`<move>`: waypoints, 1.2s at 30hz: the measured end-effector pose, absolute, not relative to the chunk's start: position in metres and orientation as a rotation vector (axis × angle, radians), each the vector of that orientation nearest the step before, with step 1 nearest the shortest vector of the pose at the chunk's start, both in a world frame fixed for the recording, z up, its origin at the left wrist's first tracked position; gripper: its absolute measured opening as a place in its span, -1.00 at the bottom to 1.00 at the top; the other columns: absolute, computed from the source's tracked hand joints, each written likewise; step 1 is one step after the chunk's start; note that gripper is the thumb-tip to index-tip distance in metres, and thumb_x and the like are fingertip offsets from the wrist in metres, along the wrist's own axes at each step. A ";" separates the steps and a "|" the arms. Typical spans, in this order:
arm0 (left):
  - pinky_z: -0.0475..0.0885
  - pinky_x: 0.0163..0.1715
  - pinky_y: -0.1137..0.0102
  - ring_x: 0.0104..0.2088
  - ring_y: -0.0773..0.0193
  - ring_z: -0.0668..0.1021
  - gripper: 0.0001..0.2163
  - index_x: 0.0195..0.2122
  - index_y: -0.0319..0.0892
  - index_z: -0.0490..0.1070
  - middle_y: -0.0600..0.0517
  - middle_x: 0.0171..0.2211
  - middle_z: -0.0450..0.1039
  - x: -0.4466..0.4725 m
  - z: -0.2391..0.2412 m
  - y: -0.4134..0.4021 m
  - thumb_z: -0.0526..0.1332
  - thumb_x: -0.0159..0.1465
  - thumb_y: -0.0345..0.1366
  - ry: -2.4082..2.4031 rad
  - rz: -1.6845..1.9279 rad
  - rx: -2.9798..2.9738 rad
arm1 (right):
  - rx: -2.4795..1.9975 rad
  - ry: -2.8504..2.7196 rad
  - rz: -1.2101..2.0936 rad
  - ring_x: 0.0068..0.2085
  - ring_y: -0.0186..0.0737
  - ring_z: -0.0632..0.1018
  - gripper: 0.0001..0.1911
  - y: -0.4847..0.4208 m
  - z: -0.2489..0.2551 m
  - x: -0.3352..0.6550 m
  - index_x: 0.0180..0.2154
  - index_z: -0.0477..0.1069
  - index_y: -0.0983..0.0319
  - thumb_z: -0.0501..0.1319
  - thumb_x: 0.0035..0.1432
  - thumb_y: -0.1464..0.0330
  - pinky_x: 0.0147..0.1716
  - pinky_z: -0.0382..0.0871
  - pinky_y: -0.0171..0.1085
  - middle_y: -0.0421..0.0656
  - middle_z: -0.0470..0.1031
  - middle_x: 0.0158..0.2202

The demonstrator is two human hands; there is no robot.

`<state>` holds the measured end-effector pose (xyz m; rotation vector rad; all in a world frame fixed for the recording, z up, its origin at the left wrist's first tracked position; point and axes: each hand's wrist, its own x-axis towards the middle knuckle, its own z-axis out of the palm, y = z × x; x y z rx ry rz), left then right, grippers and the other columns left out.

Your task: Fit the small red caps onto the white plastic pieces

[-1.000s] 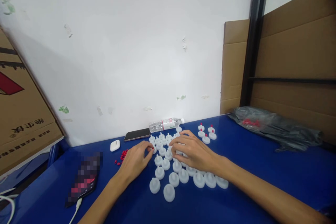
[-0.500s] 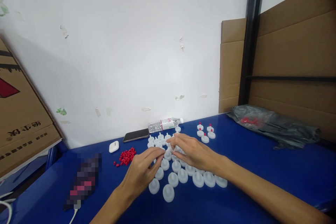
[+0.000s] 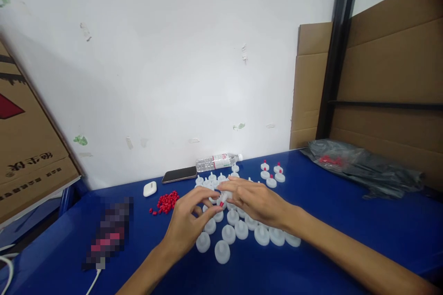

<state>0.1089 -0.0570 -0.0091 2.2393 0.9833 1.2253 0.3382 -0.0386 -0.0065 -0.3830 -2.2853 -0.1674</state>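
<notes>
My right hand (image 3: 259, 200) is closed on a white nozzle cap (image 3: 224, 196), tilted with its red tip (image 3: 222, 203) pointing down toward my left hand. My left hand (image 3: 192, 212) has its thumb and index finger apart, just beside that red tip; whether the thumb touches it is hard to make out. Several white caps (image 3: 228, 234) with bare spouts stand on the blue table below and around both hands, partly hidden by them. To the left lies a pile of small red tips (image 3: 168, 202).
At the back right stand several white caps with red tips (image 3: 272, 181). A water bottle (image 3: 218, 162), a phone (image 3: 180, 174) and a white earbud case (image 3: 150, 189) lie near the wall. A grey plastic bag (image 3: 363, 168) lies far right, and a pixelated object (image 3: 109, 235) at left.
My left thumb and index finger have parted from their pinch. The red tip on the cap in my right hand now shows. The view has shifted slightly.
</notes>
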 end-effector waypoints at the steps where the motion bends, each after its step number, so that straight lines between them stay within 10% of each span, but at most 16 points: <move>1: 0.46 -0.57 0.53 -0.44 0.33 0.58 -0.77 -0.11 -0.11 0.45 0.04 -0.31 0.53 0.111 -0.009 -0.059 0.36 0.24 -0.21 1.016 1.170 2.111 | -0.345 -2.275 -0.177 0.15 -0.24 0.52 -0.84 -0.039 -0.007 0.338 -0.16 0.28 0.21 0.06 0.35 0.57 0.22 0.39 -0.05 -0.03 0.51 0.12; 9: 0.45 -0.60 0.53 -0.45 0.31 0.57 -0.46 0.19 -0.11 0.26 0.01 -0.30 0.53 0.118 -0.006 -0.068 0.36 0.23 -0.11 0.912 0.935 1.757 | -0.299 -2.183 -0.039 0.12 -0.25 0.54 -0.87 -0.049 -0.005 0.334 -0.16 0.32 0.19 0.13 0.34 0.54 0.19 0.42 -0.09 -0.07 0.55 0.07; 13: 0.47 -0.59 0.52 -0.29 0.13 0.65 -0.58 0.04 -0.21 0.43 -0.10 -0.26 0.58 0.117 0.002 -0.071 0.36 0.23 -0.13 0.807 0.903 1.768 | -0.320 -2.116 0.069 0.15 -0.16 0.52 -0.93 -0.053 -0.008 0.327 -0.17 0.36 0.18 0.17 0.35 0.46 0.22 0.37 -0.01 -0.14 0.62 -0.18; 21: 0.28 -0.67 0.56 -0.69 0.38 0.49 -0.73 -0.21 -0.25 0.51 0.11 -0.67 0.44 0.114 0.001 -0.066 0.41 0.16 -0.19 0.861 0.897 1.819 | -0.321 -2.153 0.086 0.12 -0.21 0.55 -0.90 -0.055 -0.011 0.322 -0.23 0.30 0.16 0.13 0.37 0.47 0.24 0.34 -0.04 -0.12 0.61 -0.03; 27: 0.43 -0.53 0.47 -0.54 0.28 0.59 -0.69 -0.14 -0.23 0.54 0.04 -0.50 0.57 0.113 0.001 -0.064 0.37 0.20 -0.11 0.925 0.911 1.928 | -0.411 -2.165 0.161 0.02 -0.22 0.61 -0.70 -0.052 -0.010 0.322 0.09 0.34 0.11 0.22 0.34 0.40 0.28 0.22 0.03 -0.16 0.61 -0.01; 36: 0.43 -0.23 0.33 -0.27 0.18 0.58 -0.67 0.10 -0.17 0.42 -0.07 -0.14 0.58 0.062 -0.002 -0.021 -0.01 0.40 -0.30 1.566 0.992 2.588 | -0.893 -1.940 -0.088 -0.06 -0.08 0.62 -0.81 -0.009 0.015 0.376 -0.15 0.54 0.12 0.24 0.31 0.19 0.18 0.29 0.06 -0.19 0.65 -0.13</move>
